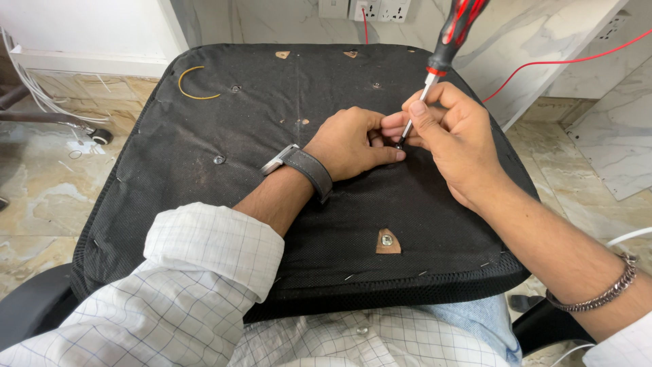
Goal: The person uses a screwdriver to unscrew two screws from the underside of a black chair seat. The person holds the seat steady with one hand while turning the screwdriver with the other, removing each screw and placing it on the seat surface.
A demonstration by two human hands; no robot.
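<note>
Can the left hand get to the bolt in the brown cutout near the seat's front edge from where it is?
Probably yes: the bolt lies uncovered on the seat underside, with nothing between it and the left hand.

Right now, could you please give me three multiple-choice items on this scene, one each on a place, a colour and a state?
1. Where does the yellow rubber band lie?
A. On the seat pad's far left part
B. On the floor tiles
C. Around the left wrist

2. What colour is the screwdriver handle?
A. Blue and white
B. Red and black
C. Green

3. How is the right hand holding the screwdriver?
A. Lying flat on the pad
B. Tip pointing up
C. Upright, tip down beside the left hand

Answers:
1 A, it rests on the black seat pad near the far left corner.
2 B, the grip shows red and black.
3 C, the shaft slants down to the fingers.
</note>
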